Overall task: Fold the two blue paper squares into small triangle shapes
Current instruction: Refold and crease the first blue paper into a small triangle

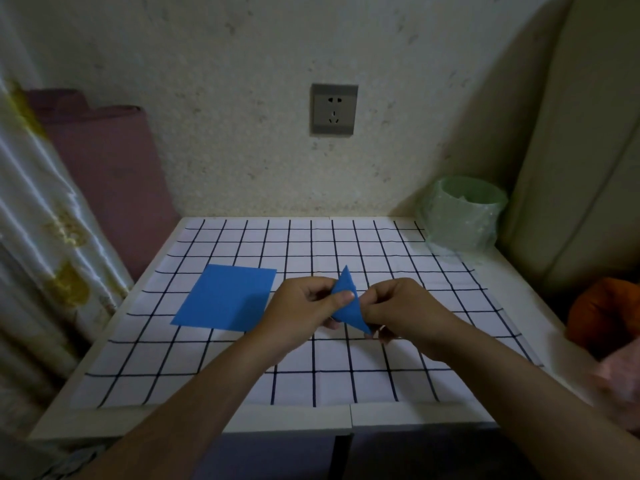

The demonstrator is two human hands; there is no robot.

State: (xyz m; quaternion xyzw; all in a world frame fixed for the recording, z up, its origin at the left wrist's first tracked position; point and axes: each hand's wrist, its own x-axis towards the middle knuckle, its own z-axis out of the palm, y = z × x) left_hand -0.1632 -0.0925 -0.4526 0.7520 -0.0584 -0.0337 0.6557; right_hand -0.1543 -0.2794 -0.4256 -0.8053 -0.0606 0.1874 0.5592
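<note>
Left hand (304, 306) and right hand (398, 308) each pinch the folded blue triangle (350, 315), apparently lifted just off the surface (346, 375), near centre.

Risk: the layers may slip between the thumbs before creasing, skewing the edge. A hard pull could tear a tip.

The triangle is narrow, with tips pointing far and near-right. The second blue square (227, 299) lies flat and unfolded to its left.

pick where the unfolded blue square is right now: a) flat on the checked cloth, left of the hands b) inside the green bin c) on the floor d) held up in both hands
a, the flat square lies on the checked cloth left of the hands, while the left hand and right hand pinch the folded piece between them.
</note>
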